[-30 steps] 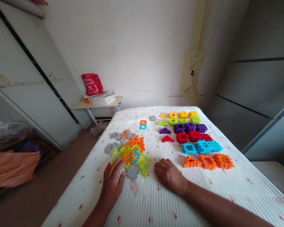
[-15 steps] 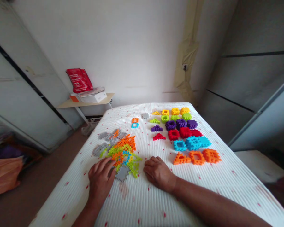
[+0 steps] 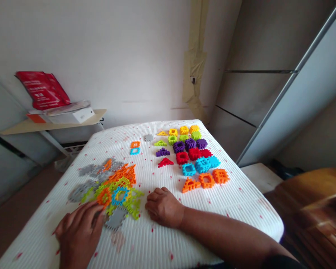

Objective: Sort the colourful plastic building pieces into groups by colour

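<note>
A loose heap of flat toothed plastic pieces (image 3: 112,183), grey, orange, lime and blue, lies on the white ribbed cloth (image 3: 162,239). My left hand (image 3: 78,233) lies flat at the heap's near edge, fingers spread, touching a grey piece (image 3: 115,220). My right hand (image 3: 164,206) rests knuckles-up on the cloth just right of the heap, fingers curled under, nothing visible in it. Beyond it, sorted pieces stand in colour rows (image 3: 192,155): yellow, lime, purple, red, blue, orange.
A small orange and blue pair (image 3: 134,147) and one grey piece (image 3: 148,137) lie apart at the far middle. A shelf (image 3: 53,121) with a red bag and a white box is at the left wall. Wooden furniture (image 3: 310,201) stands to the right.
The view has swung to the right, so everything sits further left in frame. Both hands have stayed at the heap's near edge; the left hand has drawn slightly nearer.
</note>
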Demonstrator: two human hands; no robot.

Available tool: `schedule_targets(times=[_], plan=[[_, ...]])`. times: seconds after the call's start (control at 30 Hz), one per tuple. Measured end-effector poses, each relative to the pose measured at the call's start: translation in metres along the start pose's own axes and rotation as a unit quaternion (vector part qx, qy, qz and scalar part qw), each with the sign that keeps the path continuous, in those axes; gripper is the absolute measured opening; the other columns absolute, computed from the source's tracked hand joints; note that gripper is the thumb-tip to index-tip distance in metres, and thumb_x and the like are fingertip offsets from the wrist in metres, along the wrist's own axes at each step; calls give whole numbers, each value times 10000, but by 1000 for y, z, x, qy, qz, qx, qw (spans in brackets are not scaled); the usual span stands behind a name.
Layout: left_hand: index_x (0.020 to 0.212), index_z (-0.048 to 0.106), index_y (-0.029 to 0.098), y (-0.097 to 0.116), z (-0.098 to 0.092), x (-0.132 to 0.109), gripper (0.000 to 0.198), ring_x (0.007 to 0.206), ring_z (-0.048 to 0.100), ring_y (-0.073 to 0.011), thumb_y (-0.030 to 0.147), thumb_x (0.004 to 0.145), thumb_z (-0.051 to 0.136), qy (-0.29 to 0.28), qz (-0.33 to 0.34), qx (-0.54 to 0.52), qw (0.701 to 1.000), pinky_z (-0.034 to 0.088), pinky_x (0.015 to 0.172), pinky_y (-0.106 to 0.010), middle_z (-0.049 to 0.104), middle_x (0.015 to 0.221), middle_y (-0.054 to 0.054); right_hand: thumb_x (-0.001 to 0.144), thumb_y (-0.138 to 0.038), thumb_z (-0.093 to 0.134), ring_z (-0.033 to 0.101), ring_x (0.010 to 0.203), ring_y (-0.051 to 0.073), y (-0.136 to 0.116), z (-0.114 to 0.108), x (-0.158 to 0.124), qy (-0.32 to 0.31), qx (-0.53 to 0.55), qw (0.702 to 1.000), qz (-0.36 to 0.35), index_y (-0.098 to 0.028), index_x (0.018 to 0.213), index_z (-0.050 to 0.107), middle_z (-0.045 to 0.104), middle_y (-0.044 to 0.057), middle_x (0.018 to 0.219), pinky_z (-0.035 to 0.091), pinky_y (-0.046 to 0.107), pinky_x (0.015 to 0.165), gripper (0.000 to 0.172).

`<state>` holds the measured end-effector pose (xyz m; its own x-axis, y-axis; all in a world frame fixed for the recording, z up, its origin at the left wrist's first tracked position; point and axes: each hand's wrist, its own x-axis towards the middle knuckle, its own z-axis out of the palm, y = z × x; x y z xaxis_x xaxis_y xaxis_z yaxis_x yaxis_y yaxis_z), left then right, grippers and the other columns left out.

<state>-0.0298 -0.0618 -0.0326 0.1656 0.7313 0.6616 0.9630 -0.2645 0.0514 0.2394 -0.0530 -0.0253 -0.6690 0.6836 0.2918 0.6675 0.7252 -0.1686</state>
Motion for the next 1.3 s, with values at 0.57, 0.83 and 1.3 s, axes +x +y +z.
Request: schedule_targets(times=[0.57, 0.83, 1.3], plan=[[890, 585, 213, 46, -23, 19, 330, 784, 593, -226, 489, 719, 525, 20, -400, -326, 856, 483, 735, -372, 620, 785, -12, 825, -211, 510, 524, 873, 170, 5, -1, -1, 44, 59, 997, -5, -185, 878, 572, 622, 39, 917, 395, 305, 737, 86], [793, 566, 171, 105, -9, 32, 257, 516, 441, -85, 427, 776, 565, -81, -363, -586, 720, 368, 495, -196, 469, 559, 54, 837, -386, 551, 498, 1116, 237, 19, -36, -1, 240, 181, 953, 28, -204, 1206, 482, 549, 125, 1201, 435, 400, 896, 417], [776, 595, 170, 114, 1, 19, 227, 523, 477, -115, 387, 778, 529, -139, -309, -561, 755, 374, 483, -206, 457, 534, 36, 796, -259, 603, 456, 1057, 279, -10, -39, 7, 94, 31, 992, 79, -186, 1294, 437, 536, 133, 1230, 404, 446, 856, 530]])
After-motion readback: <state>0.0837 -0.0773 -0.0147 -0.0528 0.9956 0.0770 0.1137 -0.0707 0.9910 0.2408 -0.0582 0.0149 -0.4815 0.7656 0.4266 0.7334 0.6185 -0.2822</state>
